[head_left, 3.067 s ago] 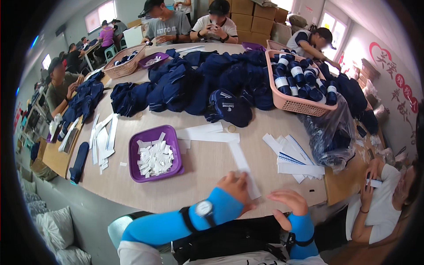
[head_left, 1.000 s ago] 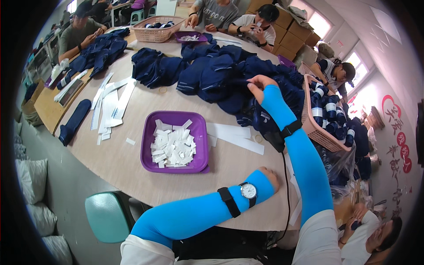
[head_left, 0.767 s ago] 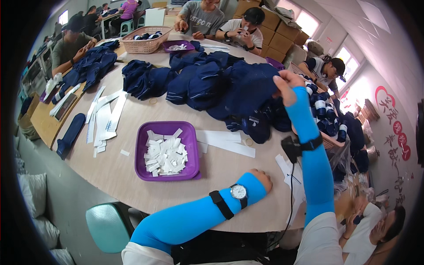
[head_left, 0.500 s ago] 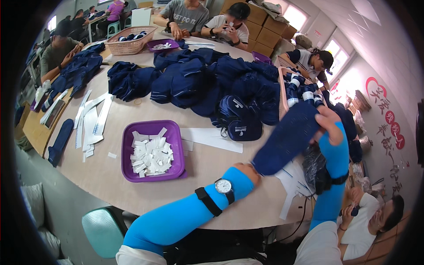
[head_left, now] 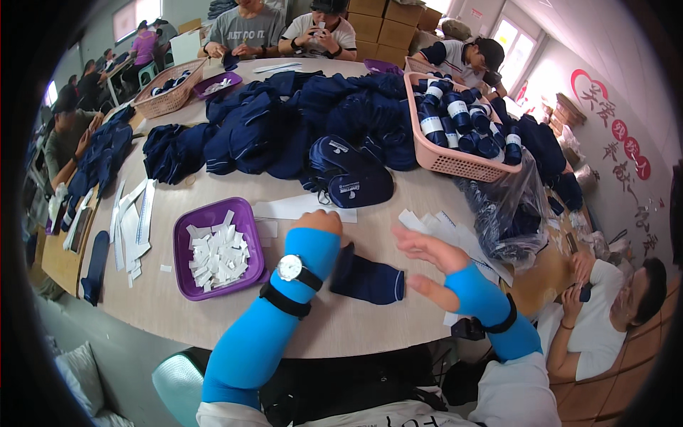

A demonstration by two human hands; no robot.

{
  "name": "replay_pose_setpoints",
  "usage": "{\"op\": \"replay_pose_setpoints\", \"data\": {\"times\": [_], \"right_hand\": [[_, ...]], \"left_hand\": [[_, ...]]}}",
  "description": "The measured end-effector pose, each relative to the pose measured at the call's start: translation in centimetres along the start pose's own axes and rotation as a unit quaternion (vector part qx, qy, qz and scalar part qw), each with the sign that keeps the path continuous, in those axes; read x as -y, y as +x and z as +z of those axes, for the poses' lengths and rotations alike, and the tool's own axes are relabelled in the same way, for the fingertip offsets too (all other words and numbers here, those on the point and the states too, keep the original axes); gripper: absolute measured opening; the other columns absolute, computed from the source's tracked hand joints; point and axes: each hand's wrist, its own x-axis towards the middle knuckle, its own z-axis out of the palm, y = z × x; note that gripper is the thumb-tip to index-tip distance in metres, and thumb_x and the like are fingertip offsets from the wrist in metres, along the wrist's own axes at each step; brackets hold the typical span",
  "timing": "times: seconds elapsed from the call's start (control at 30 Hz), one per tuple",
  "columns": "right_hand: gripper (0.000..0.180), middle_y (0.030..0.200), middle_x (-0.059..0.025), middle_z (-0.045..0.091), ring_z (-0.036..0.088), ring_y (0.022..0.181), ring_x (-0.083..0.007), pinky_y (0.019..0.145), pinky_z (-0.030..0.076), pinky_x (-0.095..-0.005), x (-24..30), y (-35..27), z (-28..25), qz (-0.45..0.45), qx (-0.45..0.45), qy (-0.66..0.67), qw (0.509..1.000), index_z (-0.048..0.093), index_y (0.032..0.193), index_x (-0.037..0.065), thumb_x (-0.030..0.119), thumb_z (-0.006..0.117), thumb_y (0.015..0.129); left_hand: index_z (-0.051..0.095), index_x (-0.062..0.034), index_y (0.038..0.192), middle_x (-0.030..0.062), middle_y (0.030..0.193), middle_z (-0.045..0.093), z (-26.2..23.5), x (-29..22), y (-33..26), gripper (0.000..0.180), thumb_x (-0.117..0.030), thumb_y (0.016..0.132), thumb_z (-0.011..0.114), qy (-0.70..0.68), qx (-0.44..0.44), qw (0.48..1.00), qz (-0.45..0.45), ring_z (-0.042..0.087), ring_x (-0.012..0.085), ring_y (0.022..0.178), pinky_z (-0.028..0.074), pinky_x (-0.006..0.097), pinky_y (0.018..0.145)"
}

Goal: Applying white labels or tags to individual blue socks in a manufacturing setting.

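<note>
A folded piece of navy knit fabric, like a sock (head_left: 368,279), lies on the table in front of me. My left hand (head_left: 320,223) is curled at its upper left end, fingertips mostly hidden behind the knuckles. To the right of the fabric, my right hand (head_left: 432,257) hovers with fingers stretched out and nothing in it. Beyond my left hand rest stacked flat navy slipper-shaped pieces (head_left: 352,174) with white prints. A purple basket (head_left: 183,274) full of small white paper slips (head_left: 217,250) stands left of my left forearm.
Heaped navy fabric (head_left: 267,128) covers the table's middle. A pink basket (head_left: 455,162) holds navy rolls with white bands, beside a clear plastic bag (head_left: 516,213). Paper strips (head_left: 135,220) lie left, a long navy piece (head_left: 96,263) near the left edge. Other people sit around.
The navy piece, held up and spread between both hands before, now lies lower and folded on the table. My right hand has let go and opened; my left has moved left. The view has shifted.
</note>
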Motion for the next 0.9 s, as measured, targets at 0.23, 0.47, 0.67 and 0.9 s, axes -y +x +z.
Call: {"op": "replay_pose_setpoints", "data": {"times": [0.23,0.47,0.67,0.9], "right_hand": [[0.049,0.153,-0.0166,0.048,0.045,0.136,-0.0419,0.112,0.04,-0.0492,-3.4,-4.6,1.4,-0.058,0.095,-0.334,0.936,0.062,0.13,0.003,0.017,0.075,0.085],[0.058,0.139,-0.0139,0.056,0.051,0.12,-0.0358,0.099,0.044,-0.0473,-5.8,-7.9,4.4,-0.028,0.019,-0.404,0.914,0.064,0.128,0.004,0.023,0.08,0.076],[0.055,0.116,-0.0088,0.058,0.052,0.107,-0.028,0.084,0.038,-0.0412,-4.8,-10.2,6.6,-0.03,-0.035,-0.416,0.908,0.068,0.121,0.007,0.027,0.081,0.072],[0.051,0.109,-0.0094,0.057,0.052,0.104,-0.0304,0.087,0.039,-0.0445,-5.0,-11.6,6.4,-0.035,-0.027,-0.378,0.925,0.069,0.116,0.006,0.032,0.08,0.073]], "left_hand": [[0.064,-0.0004,0.105,0.0222,0.097,0.07,-1.9,-0.3,0.2,0.026,-0.019,0.088,0.069,-0.006,-0.026,0.998,-0.064,0.07,0.0428,0.092,0.057,0.05,0.075],[0.062,-0.0022,0.114,0.0218,0.112,0.064,-1.9,-1.8,-2.6,0.066,-0.05,0.075,0.086,-0.106,0.143,0.974,0.141,0.066,0.0401,0.103,0.054,0.045,0.088],[0.067,-0.0079,0.099,0.0146,0.114,0.059,-2.8,-2.1,-3.0,0.045,-0.03,0.068,0.091,-0.078,0.166,0.975,0.129,0.065,0.0359,0.101,0.054,0.043,0.087],[0.068,-0.0088,0.084,0.0151,0.105,0.063,-1.0,-4.4,-3.8,0.02,-0.016,0.067,0.076,-0.105,0.029,0.968,0.225,0.065,0.0367,0.094,0.056,0.045,0.079]]}}
